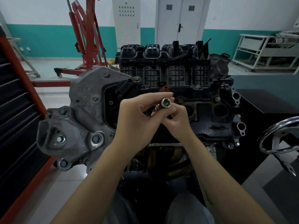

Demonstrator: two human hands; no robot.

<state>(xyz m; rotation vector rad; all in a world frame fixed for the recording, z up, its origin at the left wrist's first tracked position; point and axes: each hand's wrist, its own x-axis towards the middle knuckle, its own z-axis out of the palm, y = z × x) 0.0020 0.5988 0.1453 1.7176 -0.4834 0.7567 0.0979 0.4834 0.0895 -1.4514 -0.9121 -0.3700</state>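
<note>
A car engine [210, 110] stands in front of me, with a black ribbed intake manifold [163, 62] at its far side and a grey cast bracket [84, 113] on its left end. Above the engine's black top cover both hands meet around a chrome socket tool [165, 103], whose open square end faces me. My left hand [137, 120] grips the tool's shaft from the left, fingers reaching over it. My right hand [176, 120] pinches the socket from below and the right. The rest of the tool is hidden between the hands.
A red engine hoist [87, 38] stands at the back left. A red-framed tool cabinet [16, 110] with dark drawers is close on my left. A chrome handwheel [278, 136] sticks out at the right. A white rack [265, 52] stands at the back right, grey doors [179, 20] behind.
</note>
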